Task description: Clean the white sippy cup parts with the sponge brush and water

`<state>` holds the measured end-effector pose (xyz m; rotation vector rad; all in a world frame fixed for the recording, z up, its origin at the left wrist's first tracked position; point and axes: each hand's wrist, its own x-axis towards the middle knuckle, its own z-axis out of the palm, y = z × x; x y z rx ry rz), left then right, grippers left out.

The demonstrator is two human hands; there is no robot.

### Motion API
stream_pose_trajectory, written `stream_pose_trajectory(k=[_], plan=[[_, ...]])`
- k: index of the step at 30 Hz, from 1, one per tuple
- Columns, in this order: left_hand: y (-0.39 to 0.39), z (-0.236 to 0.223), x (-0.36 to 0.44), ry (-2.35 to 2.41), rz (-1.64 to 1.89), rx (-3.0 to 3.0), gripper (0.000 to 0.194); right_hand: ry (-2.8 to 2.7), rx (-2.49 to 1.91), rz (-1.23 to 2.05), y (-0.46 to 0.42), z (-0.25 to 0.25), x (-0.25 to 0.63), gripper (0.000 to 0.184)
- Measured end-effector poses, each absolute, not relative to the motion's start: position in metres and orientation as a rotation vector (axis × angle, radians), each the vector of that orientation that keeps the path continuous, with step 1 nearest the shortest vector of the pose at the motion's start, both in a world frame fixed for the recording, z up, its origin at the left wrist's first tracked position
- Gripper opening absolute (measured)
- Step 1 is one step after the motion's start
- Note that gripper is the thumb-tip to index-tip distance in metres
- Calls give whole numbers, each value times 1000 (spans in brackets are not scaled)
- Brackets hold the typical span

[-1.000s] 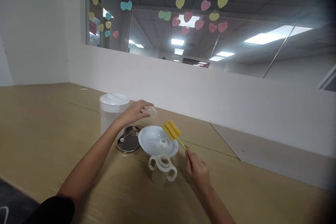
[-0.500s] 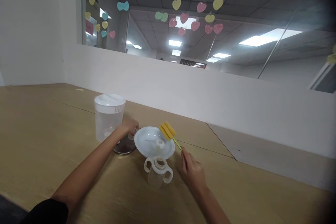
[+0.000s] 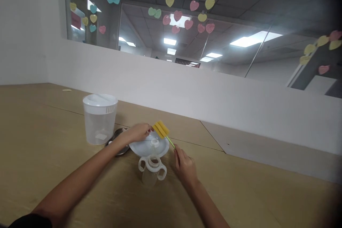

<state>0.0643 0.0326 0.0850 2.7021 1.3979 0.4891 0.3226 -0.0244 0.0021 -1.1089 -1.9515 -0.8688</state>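
My right hand (image 3: 185,165) grips the green handle of a yellow sponge bottle brush (image 3: 160,129), its head raised over the far side of a white bowl (image 3: 140,148). Close to the sponge, my left hand (image 3: 140,131) reaches over the bowl's left rim with its fingers drawn together; whatever they hold is hidden or too small to make out. A small whitish clear piece (image 3: 154,144) sits in the bowl. In front of the bowl stands an uncapped clear baby bottle (image 3: 150,176) with two white handles. My left forearm partly covers a dark round metal tray (image 3: 123,152).
A translucent bucket (image 3: 100,128) with a white lid stands left of the tray. Farther back on the wooden table (image 3: 48,142) lies a small pale scrap (image 3: 66,90). A white wall (image 3: 160,85) with a window above it bounds the table's far side.
My left hand has moved right, from above the tray to over the bowl beside the sponge. My right hand still holds the brush. The whole view has shifted slightly.
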Motion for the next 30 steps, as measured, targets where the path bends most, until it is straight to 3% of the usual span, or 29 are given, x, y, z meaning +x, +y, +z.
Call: stream_pose_trajectory(k=[6, 16, 30], plan=[[31, 53, 99, 1163, 423, 2733, 27, -1937, -1118, -883, -28, 8, 321, 35], [26, 115, 50, 1080, 881, 2400, 25, -1943, -1036, -766, -30, 4, 315, 35], [17, 130, 43, 1129, 1209, 2397, 27, -1868, -1041, -834, -28, 6, 318, 34]])
